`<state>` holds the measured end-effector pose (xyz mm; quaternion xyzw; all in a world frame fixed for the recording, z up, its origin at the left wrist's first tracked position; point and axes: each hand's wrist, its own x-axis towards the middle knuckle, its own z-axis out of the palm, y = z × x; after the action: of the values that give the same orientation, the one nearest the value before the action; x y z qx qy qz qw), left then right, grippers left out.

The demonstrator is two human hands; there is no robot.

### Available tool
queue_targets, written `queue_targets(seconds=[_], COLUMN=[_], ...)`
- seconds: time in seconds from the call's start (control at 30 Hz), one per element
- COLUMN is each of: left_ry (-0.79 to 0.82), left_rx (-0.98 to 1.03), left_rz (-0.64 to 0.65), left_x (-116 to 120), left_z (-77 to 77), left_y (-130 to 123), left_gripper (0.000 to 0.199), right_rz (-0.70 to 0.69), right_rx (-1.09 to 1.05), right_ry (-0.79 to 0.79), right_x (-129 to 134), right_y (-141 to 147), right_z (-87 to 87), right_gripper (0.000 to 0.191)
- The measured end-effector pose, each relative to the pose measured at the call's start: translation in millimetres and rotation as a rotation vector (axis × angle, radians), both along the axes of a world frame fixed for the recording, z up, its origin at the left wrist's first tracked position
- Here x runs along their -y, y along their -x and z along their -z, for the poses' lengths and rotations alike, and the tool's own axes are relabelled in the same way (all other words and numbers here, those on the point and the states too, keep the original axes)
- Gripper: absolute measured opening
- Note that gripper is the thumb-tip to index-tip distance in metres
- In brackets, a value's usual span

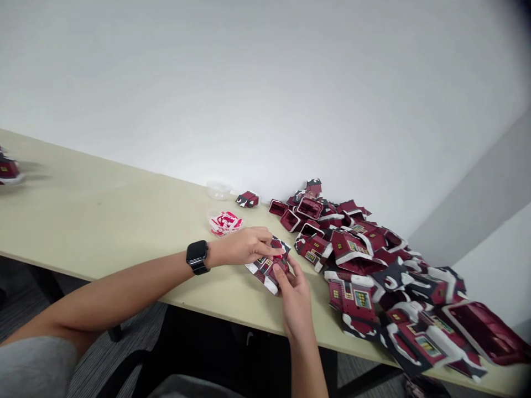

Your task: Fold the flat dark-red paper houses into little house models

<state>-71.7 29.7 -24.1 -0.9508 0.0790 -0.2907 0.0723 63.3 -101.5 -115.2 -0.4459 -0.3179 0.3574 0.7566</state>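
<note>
A small dark-red model house (265, 275) with a black, white-edged roof lies tilted just above the table's front half. My right hand (296, 296) grips its right side, thumb on the front wall. From the left, my left hand (249, 246) reaches over the roof with its fingers closed on a small red piece (279, 256) that touches the house; most of that piece is covered by the fingertips. Behind my left wrist stands a clear plastic tub (212, 225) holding several red and white small pieces (227, 221).
A large heap of similar house shells (357, 249) covers the table's right side, up to the front edge. One house (248, 199) stands near the wall beside a clear container (219, 190). Another house (9, 168) is at the far left of the pale table (103, 204).
</note>
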Motion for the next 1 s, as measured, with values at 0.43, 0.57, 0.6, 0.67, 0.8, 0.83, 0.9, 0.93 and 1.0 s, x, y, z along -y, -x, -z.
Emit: queue_targets(seconds=[0.43, 0.57, 0.6, 0.67, 0.8, 0.83, 0.9, 0.93, 1.0], left_ry=[-0.079, -0.058, -0.044, -0.011, 0.038, 0.049, 0.081, 0.102, 0.145], left_rx=[-0.018, 0.015, 0.022, 0.018, -0.018, -0.024, -0.034, -0.039, -0.051], left_rz=[0.031, 0.039, 0.039, 0.036, -0.008, -0.020, -0.033, -0.033, -0.017], left_x=[3, 3, 2, 1, 0, 1, 2, 3, 3], left_z=[-6.0, -0.7, 1.3, 4.5, 3.1, 1.4, -2.1, -3.6, -5.3], left_y=[6, 5, 4, 3, 3, 4, 5, 6, 6], left_gripper=[0.048, 0.041, 0.039, 0.037, 0.040, 0.040, 0.040, 0.039, 0.038], right_rz=[0.009, 0.006, 0.005, 0.004, 0.017, 0.018, 0.013, 0.008, 0.003], right_rx=[-0.041, 0.016, 0.029, 0.032, -0.031, -0.050, -0.084, -0.097, -0.108], right_ry=[-0.019, -0.033, -0.035, -0.028, -0.006, -0.009, -0.017, -0.017, -0.010], right_x=[1, 2, 2, 2, 2, 2, 2, 2, 2], right_y=[1, 1, 1, 0, 0, -1, -1, -2, -2], right_z=[-3.3, -1.9, -1.6, -1.4, -2.8, -3.0, -2.9, -2.7, -2.2], right_gripper=[0.094, 0.089, 0.089, 0.089, 0.088, 0.087, 0.086, 0.085, 0.083])
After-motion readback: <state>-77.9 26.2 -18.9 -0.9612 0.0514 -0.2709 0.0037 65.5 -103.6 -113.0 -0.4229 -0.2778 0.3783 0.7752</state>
